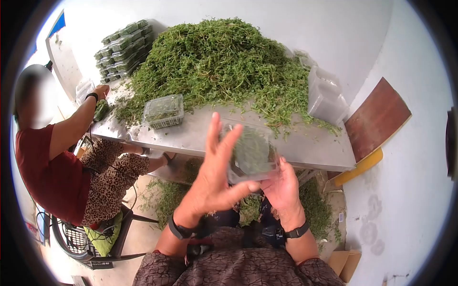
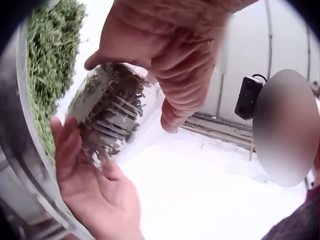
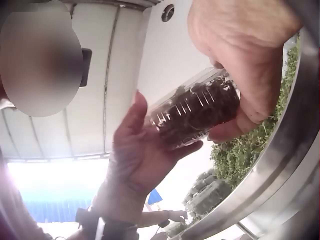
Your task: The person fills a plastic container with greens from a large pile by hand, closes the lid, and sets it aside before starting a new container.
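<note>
A clear plastic clamshell box [image 1: 252, 151] packed with green sprigs is held up in front of the table edge. My right hand [image 1: 285, 188] grips its right end, thumb at the side and fingers partly hidden beneath it. At the left end is my left hand [image 1: 210, 178], fingers straight and spread, thumb extended along the near edge. In the right wrist view the box [image 3: 195, 107] spans between both hands, its ribbed wall showing the dark greens. A second filled clamshell box [image 1: 163, 112] stands on the metal table.
A large heap of green sprigs [image 1: 214, 62] covers the back of the metal table [image 1: 315, 148]. Stacked filled boxes [image 1: 123, 51] stand at back left, nested empty containers [image 1: 327, 95] at right. To the left sits another person [image 1: 57, 167], an arm over the table.
</note>
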Tool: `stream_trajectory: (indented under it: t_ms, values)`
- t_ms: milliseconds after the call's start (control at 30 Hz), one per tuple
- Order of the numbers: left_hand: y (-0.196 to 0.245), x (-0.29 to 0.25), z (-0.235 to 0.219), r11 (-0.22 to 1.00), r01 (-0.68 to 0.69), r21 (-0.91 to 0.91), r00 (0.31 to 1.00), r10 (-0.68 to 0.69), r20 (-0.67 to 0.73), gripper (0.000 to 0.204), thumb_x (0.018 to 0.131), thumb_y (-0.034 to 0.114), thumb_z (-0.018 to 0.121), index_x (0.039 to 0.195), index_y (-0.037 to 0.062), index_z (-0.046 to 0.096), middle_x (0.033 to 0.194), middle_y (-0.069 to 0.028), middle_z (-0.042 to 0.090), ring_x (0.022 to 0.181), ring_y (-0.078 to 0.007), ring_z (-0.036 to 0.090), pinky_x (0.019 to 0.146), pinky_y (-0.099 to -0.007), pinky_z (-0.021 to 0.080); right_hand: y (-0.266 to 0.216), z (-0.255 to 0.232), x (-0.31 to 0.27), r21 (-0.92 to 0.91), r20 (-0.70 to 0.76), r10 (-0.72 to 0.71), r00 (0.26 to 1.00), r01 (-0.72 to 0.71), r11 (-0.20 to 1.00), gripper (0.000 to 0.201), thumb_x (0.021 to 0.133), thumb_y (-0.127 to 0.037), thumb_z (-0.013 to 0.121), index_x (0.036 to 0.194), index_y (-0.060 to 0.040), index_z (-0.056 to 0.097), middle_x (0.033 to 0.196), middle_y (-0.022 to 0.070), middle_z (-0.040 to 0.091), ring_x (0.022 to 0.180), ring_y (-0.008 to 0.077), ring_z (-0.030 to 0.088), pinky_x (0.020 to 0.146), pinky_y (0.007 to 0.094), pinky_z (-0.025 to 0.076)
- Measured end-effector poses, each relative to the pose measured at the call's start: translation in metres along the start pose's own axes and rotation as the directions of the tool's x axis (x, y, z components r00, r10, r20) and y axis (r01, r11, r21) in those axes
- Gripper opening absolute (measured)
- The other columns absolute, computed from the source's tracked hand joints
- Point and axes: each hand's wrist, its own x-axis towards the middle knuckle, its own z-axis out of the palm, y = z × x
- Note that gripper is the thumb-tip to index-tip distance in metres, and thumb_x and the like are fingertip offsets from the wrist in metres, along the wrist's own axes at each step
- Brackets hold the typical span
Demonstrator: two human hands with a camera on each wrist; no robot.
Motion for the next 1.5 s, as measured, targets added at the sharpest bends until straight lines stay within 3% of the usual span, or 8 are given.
stream_trajectory:
  t_ms: [233, 467, 700, 867, 967, 1033, 1200, 1500]
  values:
    - [-0.008, -0.004, -0.006, 0.978, 0.121, -0.171, 0.991, -0.129, -0.034, 0.092, 0.079, 0.045, 0.067, 0.146, 0.0017, 0.023, 0.153, -0.0259, 0.008, 0.144, -0.0332, 0.008, 0.113, -0.0449, 0.017, 0.002, 0.001, -0.006, -0.033, 0.051, -0.002, 0.999, 0.004, 0.999, 0.050, 0.099, -0.034, 0.030, 0.139, -0.0043, 0.037, 0.127, 0.0121, 0.055, 0.110, 0.0294, 0.058, 0.088, 0.0422, 0.051]
    - [-0.008, -0.015, -0.011, 0.687, 0.347, -0.638, 0.913, -0.404, 0.061, 0.068, 0.095, 0.040, 0.046, 0.147, 0.0027, 0.022, 0.153, -0.0206, 0.013, 0.142, -0.0307, 0.015, 0.111, -0.0439, 0.022, 0.000, -0.011, -0.010, -0.162, -0.052, -0.033, 0.998, 0.024, 0.987, 0.050, 0.097, -0.035, 0.036, 0.138, -0.0067, 0.038, 0.121, 0.0117, 0.058, 0.098, 0.0267, 0.062, 0.074, 0.0386, 0.054]
    - [-0.038, -0.021, -0.009, 0.687, 0.251, -0.682, 0.794, -0.549, -0.261, 0.074, 0.095, 0.052, 0.042, 0.146, 0.0040, 0.023, 0.151, -0.0128, 0.022, 0.140, -0.0296, 0.022, 0.107, -0.0487, 0.028, -0.013, -0.025, -0.013, -0.129, -0.096, -0.203, 0.975, 0.190, 0.973, 0.051, 0.096, -0.029, 0.037, 0.143, -0.0088, 0.033, 0.126, 0.0101, 0.055, 0.100, 0.0241, 0.061, 0.073, 0.0361, 0.053]
    - [-0.017, -0.013, 0.016, 0.920, 0.289, -0.263, 0.931, -0.335, -0.149, 0.065, 0.099, 0.046, 0.035, 0.150, 0.0112, 0.015, 0.151, -0.0115, 0.026, 0.134, -0.0243, 0.033, 0.107, -0.0376, 0.029, 0.010, -0.004, -0.008, -0.087, -0.206, -0.142, 0.968, 0.126, 0.988, 0.056, 0.096, -0.030, 0.035, 0.146, -0.0047, 0.025, 0.135, 0.0105, 0.048, 0.115, 0.0249, 0.055, 0.085, 0.0375, 0.051]
    - [-0.015, -0.011, 0.011, 0.711, 0.362, -0.602, 0.849, -0.518, -0.102, 0.063, 0.099, 0.045, 0.034, 0.149, 0.0108, 0.016, 0.148, -0.0121, 0.031, 0.134, -0.0234, 0.032, 0.109, -0.0348, 0.027, -0.009, -0.014, -0.012, -0.194, -0.040, -0.137, 0.990, 0.127, 0.973, 0.056, 0.096, -0.031, 0.034, 0.145, -0.0048, 0.028, 0.138, 0.0111, 0.045, 0.124, 0.0250, 0.047, 0.097, 0.0406, 0.044]
    - [-0.015, -0.012, 0.016, 0.750, 0.416, -0.514, 0.850, -0.522, -0.074, 0.062, 0.099, 0.045, 0.033, 0.148, 0.0106, 0.017, 0.145, -0.0116, 0.034, 0.129, -0.0220, 0.036, 0.106, -0.0343, 0.030, -0.002, -0.008, -0.011, -0.181, -0.047, -0.133, 0.990, 0.123, 0.976, 0.055, 0.096, -0.030, 0.034, 0.144, -0.0033, 0.030, 0.138, 0.0110, 0.045, 0.126, 0.0253, 0.045, 0.101, 0.0418, 0.040]
    - [-0.008, -0.014, 0.003, 0.665, 0.544, -0.513, 0.813, -0.569, 0.125, 0.052, 0.100, 0.040, 0.036, 0.142, 0.0107, 0.031, 0.115, -0.0033, 0.050, 0.087, -0.0106, 0.041, 0.081, -0.0258, 0.038, 0.003, -0.010, -0.008, -0.186, -0.181, -0.146, 0.973, 0.112, 0.976, 0.054, 0.095, -0.029, 0.034, 0.142, -0.0003, 0.033, 0.135, 0.0122, 0.048, 0.118, 0.0264, 0.053, 0.095, 0.0419, 0.046]
    - [-0.036, -0.037, -0.006, 0.514, 0.588, -0.624, 0.772, -0.587, 0.243, 0.043, 0.095, 0.023, 0.056, 0.129, 0.0030, 0.042, 0.102, -0.0010, 0.056, 0.089, -0.0076, 0.050, 0.075, -0.0233, 0.044, 0.003, -0.018, -0.006, -0.399, -0.121, -0.072, 0.990, 0.018, 0.917, 0.057, 0.098, -0.037, 0.036, 0.139, 0.0027, 0.036, 0.121, 0.0134, 0.057, 0.091, 0.0205, 0.064, 0.063, 0.0312, 0.052]
